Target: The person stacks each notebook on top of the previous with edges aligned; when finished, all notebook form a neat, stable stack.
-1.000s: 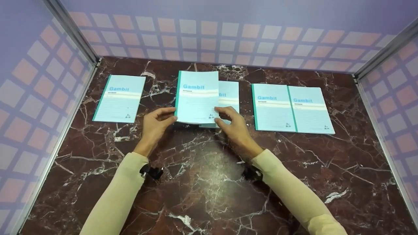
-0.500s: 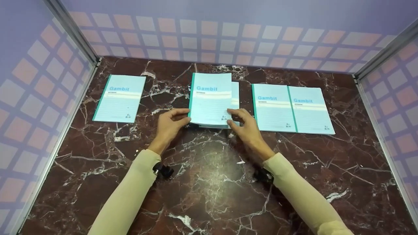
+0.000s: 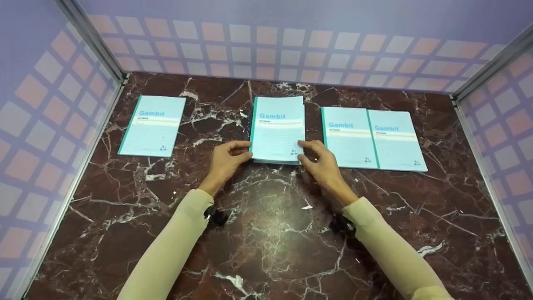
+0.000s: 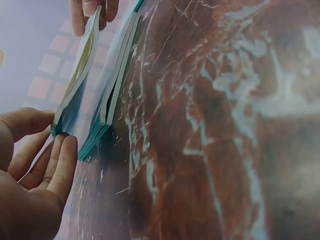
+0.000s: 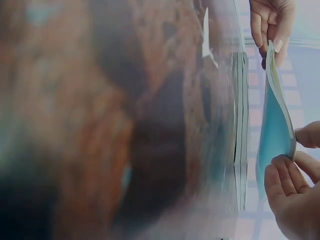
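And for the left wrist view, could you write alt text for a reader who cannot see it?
The left hand pinches a notebook at its teal spine, while the right hand grips the far edge. A gap separates that notebook from a notebook stack on a veined brown table; a patterned wall stands behind.

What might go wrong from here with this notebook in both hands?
The held notebook bows between the left hand and right hand, so it might land unevenly. Its right edge looks slightly off the pile below, so it might lie crooked. The right hand, close to the neighbouring notebooks, might nudge them.
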### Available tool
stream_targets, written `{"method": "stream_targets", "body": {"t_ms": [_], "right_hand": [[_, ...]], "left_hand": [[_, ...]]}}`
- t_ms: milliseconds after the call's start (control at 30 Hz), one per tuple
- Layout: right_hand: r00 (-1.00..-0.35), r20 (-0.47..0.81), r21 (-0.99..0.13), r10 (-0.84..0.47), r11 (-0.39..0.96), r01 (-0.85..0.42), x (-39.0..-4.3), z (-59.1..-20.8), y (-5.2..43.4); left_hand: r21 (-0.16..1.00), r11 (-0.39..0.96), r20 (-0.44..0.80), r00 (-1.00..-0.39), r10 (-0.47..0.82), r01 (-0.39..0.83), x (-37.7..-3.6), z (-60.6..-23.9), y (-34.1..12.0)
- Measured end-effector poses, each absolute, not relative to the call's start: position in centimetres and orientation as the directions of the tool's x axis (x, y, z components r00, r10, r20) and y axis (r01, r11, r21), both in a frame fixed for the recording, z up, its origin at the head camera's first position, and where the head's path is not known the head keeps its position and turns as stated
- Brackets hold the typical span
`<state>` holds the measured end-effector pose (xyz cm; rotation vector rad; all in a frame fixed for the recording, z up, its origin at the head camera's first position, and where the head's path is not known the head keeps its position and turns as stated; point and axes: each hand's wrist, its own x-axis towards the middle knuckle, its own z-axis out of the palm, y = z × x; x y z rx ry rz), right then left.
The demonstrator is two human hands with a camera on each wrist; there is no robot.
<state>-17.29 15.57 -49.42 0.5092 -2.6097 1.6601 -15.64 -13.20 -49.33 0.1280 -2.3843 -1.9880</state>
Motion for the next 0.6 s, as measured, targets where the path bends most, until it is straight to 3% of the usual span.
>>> {"method": "stream_targets", "body": {"t_ms": [600], "right_hand": [[-0.967, 0.128, -0.868, -0.222, 0.446, -0.217, -17.5, -49.7, 16.6]], "left_hand": [[0.96, 0.276, -0.04, -0.998, -0.04, -0.05, -16.0, -49.9, -12.1]]}}
